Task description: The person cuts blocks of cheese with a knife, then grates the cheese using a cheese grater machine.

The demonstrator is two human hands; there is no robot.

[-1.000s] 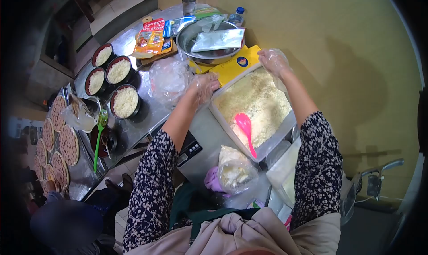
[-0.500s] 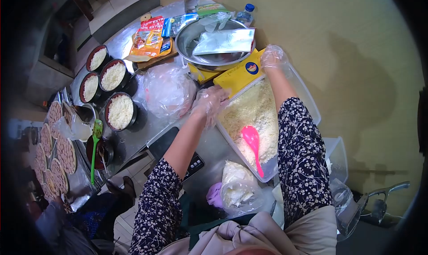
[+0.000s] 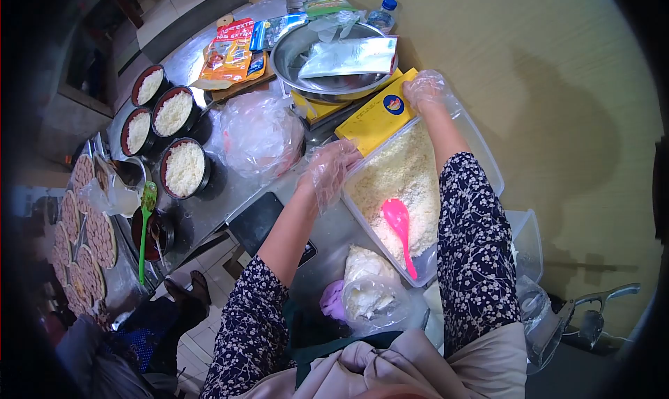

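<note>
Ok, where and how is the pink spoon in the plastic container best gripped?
Grip the pink spoon by its slim handle, probably from the near side: its handle points that way, while its broad bowl rests on the pale shreds.

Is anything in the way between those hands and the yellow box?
Nothing I can see, except the thin clear plastic gloves on them. The right hand is at the far end of the yellow box, and the left hand is at its near end.
</note>
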